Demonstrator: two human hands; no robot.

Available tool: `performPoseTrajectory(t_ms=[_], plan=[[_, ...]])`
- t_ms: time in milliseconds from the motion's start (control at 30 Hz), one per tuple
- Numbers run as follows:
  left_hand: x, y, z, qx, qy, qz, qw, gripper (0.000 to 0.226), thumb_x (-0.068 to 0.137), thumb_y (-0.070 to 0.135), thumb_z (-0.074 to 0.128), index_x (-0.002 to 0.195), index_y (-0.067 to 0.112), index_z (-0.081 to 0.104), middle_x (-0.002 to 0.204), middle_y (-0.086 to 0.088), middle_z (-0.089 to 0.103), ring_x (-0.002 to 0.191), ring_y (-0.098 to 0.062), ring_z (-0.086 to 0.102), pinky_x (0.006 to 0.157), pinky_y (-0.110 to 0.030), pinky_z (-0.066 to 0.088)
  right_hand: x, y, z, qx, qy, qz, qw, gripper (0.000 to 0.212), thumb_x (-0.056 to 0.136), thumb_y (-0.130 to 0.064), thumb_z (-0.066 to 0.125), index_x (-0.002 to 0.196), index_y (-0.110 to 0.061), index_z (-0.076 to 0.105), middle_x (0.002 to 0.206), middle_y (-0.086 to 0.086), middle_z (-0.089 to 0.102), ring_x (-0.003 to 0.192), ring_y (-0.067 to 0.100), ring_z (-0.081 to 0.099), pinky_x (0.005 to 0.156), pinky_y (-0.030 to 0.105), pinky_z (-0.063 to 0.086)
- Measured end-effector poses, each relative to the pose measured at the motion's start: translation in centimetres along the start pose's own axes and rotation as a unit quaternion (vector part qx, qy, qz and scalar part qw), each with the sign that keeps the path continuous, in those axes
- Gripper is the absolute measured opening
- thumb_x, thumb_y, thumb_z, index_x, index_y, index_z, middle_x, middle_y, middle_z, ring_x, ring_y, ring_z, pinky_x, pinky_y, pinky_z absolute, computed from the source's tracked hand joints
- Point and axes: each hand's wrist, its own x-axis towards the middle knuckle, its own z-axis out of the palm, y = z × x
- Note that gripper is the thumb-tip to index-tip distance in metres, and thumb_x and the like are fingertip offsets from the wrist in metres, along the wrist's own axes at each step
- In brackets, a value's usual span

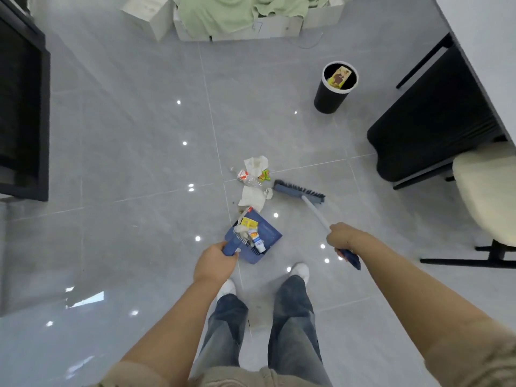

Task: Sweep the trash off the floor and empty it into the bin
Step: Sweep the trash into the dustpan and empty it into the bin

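My left hand [214,262] grips the handle of a blue dustpan [268,233] that rests on the grey floor in front of my feet. Several wrappers and a small bottle lie in the pan. My right hand [342,236] grips the white shaft of a blue broom [298,191], whose head sits on the floor just right of a pile of trash [255,180]: crumpled white tissues, a plastic bottle and a green wrapper. The pile lies just beyond the pan's open edge. A black bin [331,97] with a white rim stands further off to the right, with a carton inside.
A black chair [427,127] and a cream stool [491,191] stand on the right beside a white desk edge. A black cabinet [22,113] fills the left side. White boxes draped with green cloth [231,15] sit at the far end.
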Motion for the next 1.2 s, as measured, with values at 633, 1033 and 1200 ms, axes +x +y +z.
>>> performPoseTrajectory(t_ms=[633, 1033, 1200], plan=[[-1.4, 0.6, -0.8, -0.010, -0.038, -0.042, 0.998, 0.021, 0.084, 0.022, 0.059, 0.085, 0.002, 0.065, 0.083, -0.018, 0.066, 0.075, -0.030, 0.059, 0.061, -0.026, 0.041, -9.5, 5.6, 10.2, 0.488, -0.091, 0.057, 0.866, 0.018, 0.091, -0.004, 0.046, 0.075, -0.009, 0.044, 0.052, 0.007, 0.045, 0.035, 0.011, 0.038, 0.041, 0.020, 0.032], [-5.6, 7.0, -0.9, -0.057, -0.010, 0.058, 0.997, 0.035, 0.085, 0.024, 0.066, 0.053, 0.016, 0.053, 0.055, -0.003, 0.052, 0.056, -0.021, 0.047, 0.054, -0.027, 0.035, -12.7, 5.3, 12.9, 0.576, 0.042, 0.021, 0.816, 0.037, 0.091, 0.002, 0.036, 0.127, 0.006, 0.044, 0.058, 0.012, 0.042, 0.046, 0.019, 0.037, 0.043, 0.023, 0.032], [-5.8, 13.0, 0.6, -0.058, 0.009, 0.087, 0.994, 0.038, 0.085, 0.025, 0.067, 0.052, 0.015, 0.049, 0.052, -0.001, 0.046, 0.049, -0.015, 0.039, 0.051, -0.027, 0.032, -11.8, 7.3, 9.2, 0.659, 0.033, 0.019, 0.751, 0.015, 0.091, -0.001, 0.039, 0.101, -0.008, 0.048, 0.053, 0.010, 0.040, 0.039, 0.017, 0.034, 0.041, 0.020, 0.029]])
